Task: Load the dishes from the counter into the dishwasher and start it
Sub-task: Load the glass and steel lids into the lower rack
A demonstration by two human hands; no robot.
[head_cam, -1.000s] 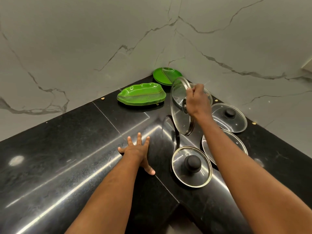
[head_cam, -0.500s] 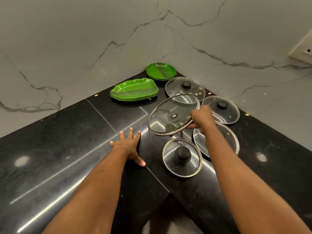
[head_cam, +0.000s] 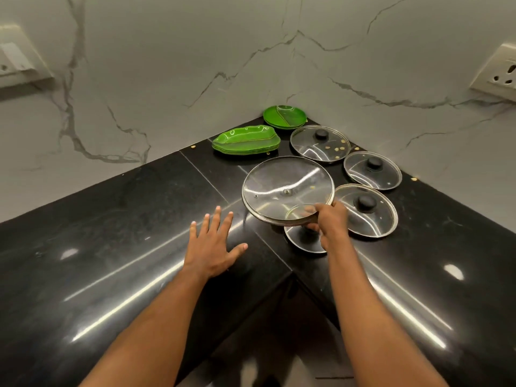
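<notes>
Left hand [head_cam: 215, 247] lay flat on the black stone counter [head_cam: 111, 247], fingers spread, holding nothing. Right hand [head_cam: 331, 222] pinched the near rim of the large round steel-rimmed glass lid [head_cam: 287, 188], held roughly level over a smaller glass lid [head_cam: 303, 243]. The disc extended away and leftward from that hand, with its free edge nearer the left hand. Stacked green leaf-shaped plates [head_cam: 245, 141] lay beyond. Dishwasher not in view.

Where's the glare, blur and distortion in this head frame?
Head view throughout: streaky highlights along the glossy black stone counter; a bright reflection band across the large steel-rimmed glass lid; the right hand gripping its rim is motion-blurred at the fingers, the flat left hand sharp; wide-angle bend tilts the white wall socket at the right edge.
</notes>
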